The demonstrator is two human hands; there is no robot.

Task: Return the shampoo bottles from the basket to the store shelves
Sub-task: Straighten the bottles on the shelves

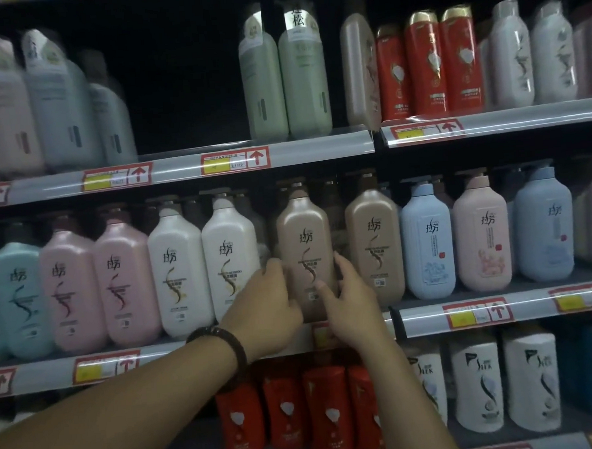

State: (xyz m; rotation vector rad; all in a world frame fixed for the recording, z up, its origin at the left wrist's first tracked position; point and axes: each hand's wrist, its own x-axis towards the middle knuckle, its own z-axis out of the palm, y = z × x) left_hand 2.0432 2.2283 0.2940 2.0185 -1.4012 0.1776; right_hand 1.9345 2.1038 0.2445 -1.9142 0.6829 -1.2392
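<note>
Tan bottle (303,230) at dim shelf (429,315), in grip of left hand (267,301) and right hand (350,304).

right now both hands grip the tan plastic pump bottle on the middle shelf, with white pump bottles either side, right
Nearly. The head view shows the left hand and right hand gripping the tan plastic pump bottle on the middle shelf, but only its left neighbour is a white pump bottle; the right one is a second tan pump bottle.

The tan bottle (304,244) at frame centre bears a dark swirl; white bottles (177,271) and pink bottles (126,281) stand to its left. The price tags (234,160) are red and yellow.
</note>
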